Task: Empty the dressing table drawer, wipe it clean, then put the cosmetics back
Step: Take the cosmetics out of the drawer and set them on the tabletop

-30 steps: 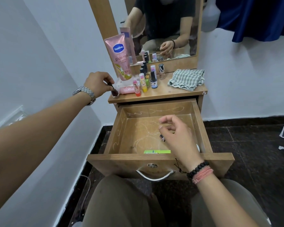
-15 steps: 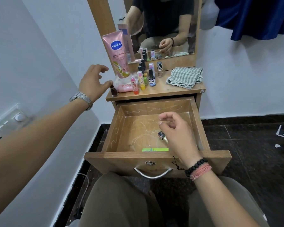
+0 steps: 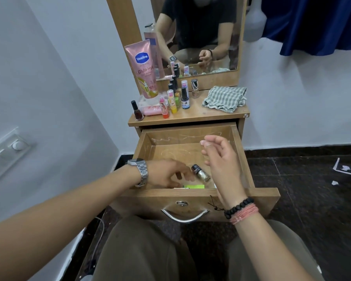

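The wooden drawer [image 3: 244, 159] is pulled out, its floor scratched with pale marks. A small glitter bottle [image 3: 201, 173] with a black cap lies tilted near the drawer's front, next to a flat green packet [image 3: 194, 186]. My left hand [image 3: 167, 175] is down inside the drawer, its fingertips at the bottle's cap and nothing held. My right hand [image 3: 221, 159] hovers over the drawer's right side, fingers apart and empty. On the tabletop [image 3: 190, 116] stand a dark nail polish bottle [image 3: 138, 110], a pink Vaseline tube [image 3: 144, 69] and several small cosmetics [image 3: 175, 100].
A folded checked cloth [image 3: 225, 96] lies on the right of the tabletop below the mirror [image 3: 201, 37]. A white wall with a switch plate [image 3: 6, 153] stands close on the left. Dark floor tiles [image 3: 312, 179] lie to the right, with paper scraps [image 3: 343, 169].
My left hand left the dark nail polish bottle standing on the tabletop and dropped into the drawer. My right hand rose and opened, uncovering the glitter bottle.
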The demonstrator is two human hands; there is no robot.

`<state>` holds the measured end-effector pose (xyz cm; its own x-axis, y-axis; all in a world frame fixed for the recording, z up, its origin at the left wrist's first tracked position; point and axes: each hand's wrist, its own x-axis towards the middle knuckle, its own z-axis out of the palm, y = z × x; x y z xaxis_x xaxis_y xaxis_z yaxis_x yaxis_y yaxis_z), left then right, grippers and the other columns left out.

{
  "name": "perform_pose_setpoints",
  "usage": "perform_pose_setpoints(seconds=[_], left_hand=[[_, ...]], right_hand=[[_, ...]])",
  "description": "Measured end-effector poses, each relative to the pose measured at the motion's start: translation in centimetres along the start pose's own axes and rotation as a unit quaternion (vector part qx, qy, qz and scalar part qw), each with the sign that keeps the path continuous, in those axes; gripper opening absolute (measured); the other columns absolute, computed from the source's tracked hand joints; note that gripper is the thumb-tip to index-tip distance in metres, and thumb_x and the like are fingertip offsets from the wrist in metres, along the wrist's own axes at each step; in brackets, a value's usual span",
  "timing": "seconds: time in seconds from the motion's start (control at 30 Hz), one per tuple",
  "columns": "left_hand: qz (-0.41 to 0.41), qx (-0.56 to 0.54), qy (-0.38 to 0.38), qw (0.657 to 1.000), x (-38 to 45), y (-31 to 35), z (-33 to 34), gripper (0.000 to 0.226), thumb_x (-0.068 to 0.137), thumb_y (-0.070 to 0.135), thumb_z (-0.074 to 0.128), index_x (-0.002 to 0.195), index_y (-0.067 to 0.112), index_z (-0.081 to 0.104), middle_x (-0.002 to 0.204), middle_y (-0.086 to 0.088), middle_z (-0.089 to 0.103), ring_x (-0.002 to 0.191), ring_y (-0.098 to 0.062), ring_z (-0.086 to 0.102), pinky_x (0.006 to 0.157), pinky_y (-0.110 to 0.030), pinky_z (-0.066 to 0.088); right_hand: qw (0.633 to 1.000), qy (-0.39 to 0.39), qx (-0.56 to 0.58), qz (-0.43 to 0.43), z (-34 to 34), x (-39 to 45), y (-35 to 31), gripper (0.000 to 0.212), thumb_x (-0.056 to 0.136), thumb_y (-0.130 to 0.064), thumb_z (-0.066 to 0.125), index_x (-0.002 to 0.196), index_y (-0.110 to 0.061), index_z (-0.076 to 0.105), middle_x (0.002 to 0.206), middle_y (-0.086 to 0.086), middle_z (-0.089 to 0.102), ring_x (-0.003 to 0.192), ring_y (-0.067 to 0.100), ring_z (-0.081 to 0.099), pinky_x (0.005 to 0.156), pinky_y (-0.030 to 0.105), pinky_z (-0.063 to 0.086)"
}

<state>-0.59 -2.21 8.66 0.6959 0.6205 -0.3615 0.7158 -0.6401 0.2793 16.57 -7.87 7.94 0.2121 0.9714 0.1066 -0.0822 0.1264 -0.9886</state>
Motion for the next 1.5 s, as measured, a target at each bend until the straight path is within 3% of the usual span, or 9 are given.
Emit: perform_pose_setpoints(seconds=[0.07, 0.2, 0.4, 0.57, 0.87, 1.07, 1.27, 1.4, 1.5], left_hand=[[0.002, -0.006, -0.015, 1.0, 0.2, 0.0, 0.5, 0.036, 0.088, 0.018, 0.063, 0.123, 0.023, 0.059, 0.119, 0.007, 0.063, 0.099, -0.008, 0.06, 0.088, -0.031, 0.051], [0.0, -0.015, -0.024, 1.0, 0.4, 0.3, 0.7, 0.038, 0.088, 0.013, 0.062, 0.124, 0.025, 0.058, 0.118, 0.007, 0.064, 0.1, -0.008, 0.061, 0.089, -0.032, 0.051], [-0.035, 0.059, 0.057, 0.996, 0.4, 0.4, 0.3, 0.044, 0.088, 0.029, 0.06, 0.131, 0.03, 0.049, 0.125, 0.011, 0.056, 0.106, -0.009, 0.056, 0.088, -0.032, 0.047], [-0.052, 0.118, 0.027, 0.991, 1.0, 0.8, 1.0, 0.054, 0.084, 0.027, 0.065, 0.134, 0.035, 0.045, 0.128, 0.01, 0.052, 0.11, -0.017, 0.055, 0.08, -0.03, 0.047], [-0.074, 0.147, 0.057, 0.985, 1.3, 0.2, 0.3, 0.048, 0.081, 0.041, 0.066, 0.124, 0.028, 0.05, 0.118, 0.006, 0.059, 0.097, -0.018, 0.06, 0.067, -0.025, 0.04], [-0.098, -0.023, 0.193, 0.976, 0.0, -1.2, -0.6, 0.044, 0.075, 0.04, 0.073, 0.108, 0.025, 0.049, 0.108, 0.003, 0.063, 0.088, -0.012, 0.061, 0.077, -0.034, 0.053], [-0.047, -0.243, 0.308, 0.919, -0.7, 1.3, -1.7, 0.044, 0.082, 0.032, 0.071, 0.12, 0.022, 0.051, 0.114, 0.01, 0.059, 0.097, 0.0, 0.059, 0.082, -0.025, 0.053], [-0.017, -0.226, 0.359, 0.905, 0.1, 4.0, -0.8, 0.04, 0.08, 0.018, 0.07, 0.117, 0.019, 0.055, 0.114, 0.009, 0.059, 0.103, -0.004, 0.058, 0.084, -0.022, 0.051], [-0.029, -0.255, 0.408, 0.876, 0.9, 5.4, 0.4, 0.044, 0.079, 0.012, 0.07, 0.119, 0.021, 0.055, 0.116, 0.007, 0.057, 0.103, -0.007, 0.056, 0.086, -0.026, 0.051]], right_hand=[[1.0, -0.006, -0.01, -0.005, 0.0, 0.0, 0.1, 0.009, 0.095, -0.03, 0.056, 0.103, -0.031, 0.06, 0.106, -0.009, 0.066, 0.101, 0.009, 0.062, 0.089, 0.039, 0.054], [1.0, -0.015, -0.016, -0.006, 0.0, 0.0, 0.1, 0.009, 0.095, -0.029, 0.057, 0.102, -0.032, 0.06, 0.107, -0.011, 0.065, 0.101, 0.008, 0.062, 0.088, 0.035, 0.054], [1.0, -0.017, -0.012, -0.006, 0.1, 0.0, 0.1, 0.01, 0.095, -0.026, 0.057, 0.103, -0.031, 0.061, 0.107, -0.011, 0.064, 0.101, 0.004, 0.06, 0.088, 0.032, 0.052], [1.0, -0.018, -0.015, -0.007, -0.1, -0.1, 0.0, 0.011, 0.095, -0.024, 0.057, 0.104, -0.029, 0.061, 0.107, -0.011, 0.064, 0.093, -0.002, 0.06, 0.076, 0.02, 0.05], [1.0, -0.017, -0.019, -0.014, 0.0, 0.0, 0.1, 0.013, 0.094, -0.021, 0.057, 0.103, -0.029, 0.061, 0.105, -0.012, 0.064, 0.099, 0.004, 0.06, 0.085, 0.028, 0.051], [0.999, -0.023, -0.018, -0.018, -0.1, -0.1, -0.1, 0.021, 0.092, -0.012, 0.055, 0.105, -0.028, 0.059, 0.108, -0.011, 0.062, 0.097, -0.002, 0.058, 0.077, 0.013, 0.047], [0.996, -0.075, -0.049, 0.023, 0.0, 0.3, -0.1, 0.038, 0.085, -0.021, 0.067, 0.118, -0.034, 0.054, 0.118, -0.014, 0.06, 0.107, 0.005, 0.059, 0.092, 0.032, 0.052], [0.996, -0.075, 0.007, 0.04, -0.2, 0.2, -0.2, 0.028, 0.086, -0.012, 0.068, 0.108, -0.027, 0.06, 0.101, -0.005, 0.071, 0.097, 0.014, 0.068, 0.087, 0.043, 0.057], [0.999, -0.041, 0.021, 0.017, -0.3, 0.3, -0.1, 0.023, 0.085, -0.01, 0.069, 0.105, -0.021, 0.062, 0.099, 0.004, 0.07, 0.096, 0.017, 0.067, 0.087, 0.042, 0.056]])
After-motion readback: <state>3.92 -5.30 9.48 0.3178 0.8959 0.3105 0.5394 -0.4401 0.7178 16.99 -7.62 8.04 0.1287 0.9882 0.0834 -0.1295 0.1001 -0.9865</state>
